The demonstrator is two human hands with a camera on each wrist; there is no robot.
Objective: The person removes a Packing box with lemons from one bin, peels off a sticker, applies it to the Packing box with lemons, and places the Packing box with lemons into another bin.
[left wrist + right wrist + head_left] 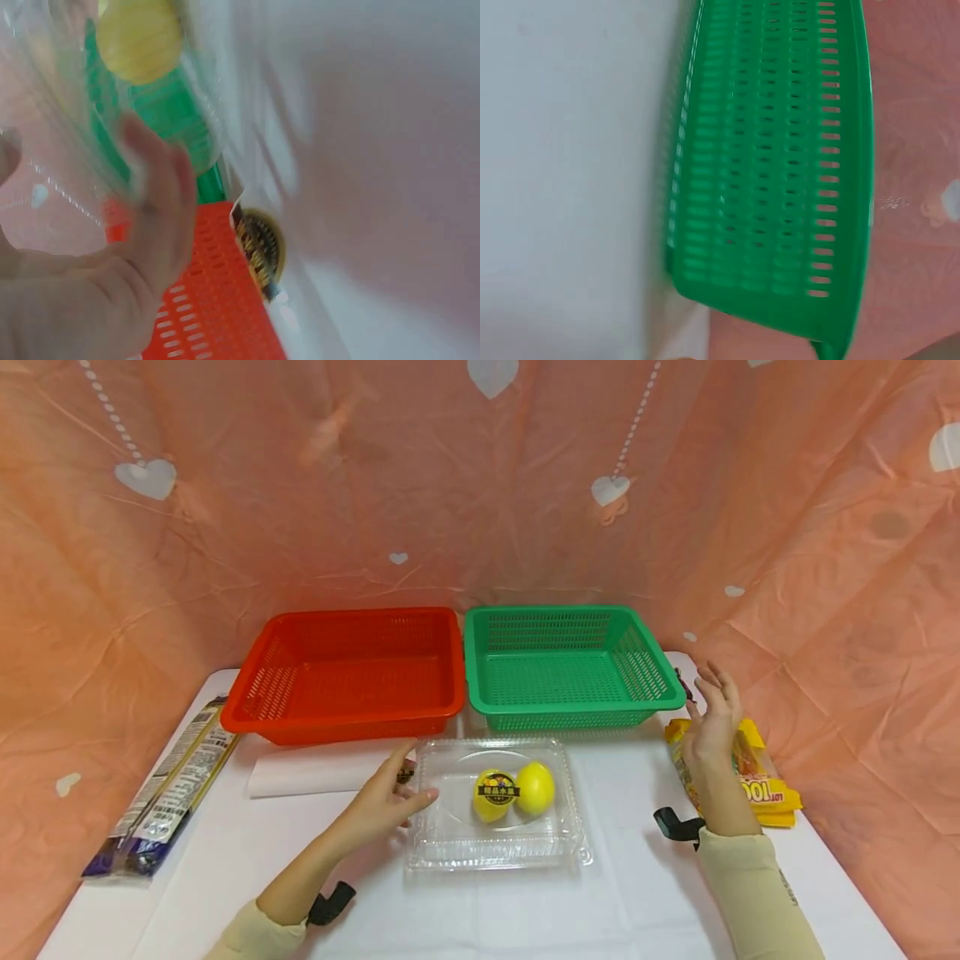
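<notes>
White table (637, 902), 2 baskets, packets

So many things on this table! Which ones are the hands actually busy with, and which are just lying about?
In hand:
- clear plastic box, touched at its left edge by the left hand
- two yellow fruits inside it
- right hand, raised and open above the yellow packet

Lying about:
- red basket
- green basket
- long dark packets
- white sheet

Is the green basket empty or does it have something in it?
Empty. The head view shows only the bare mesh floor of the green basket; the two lemons sit in the clear clamshell box.
</notes>
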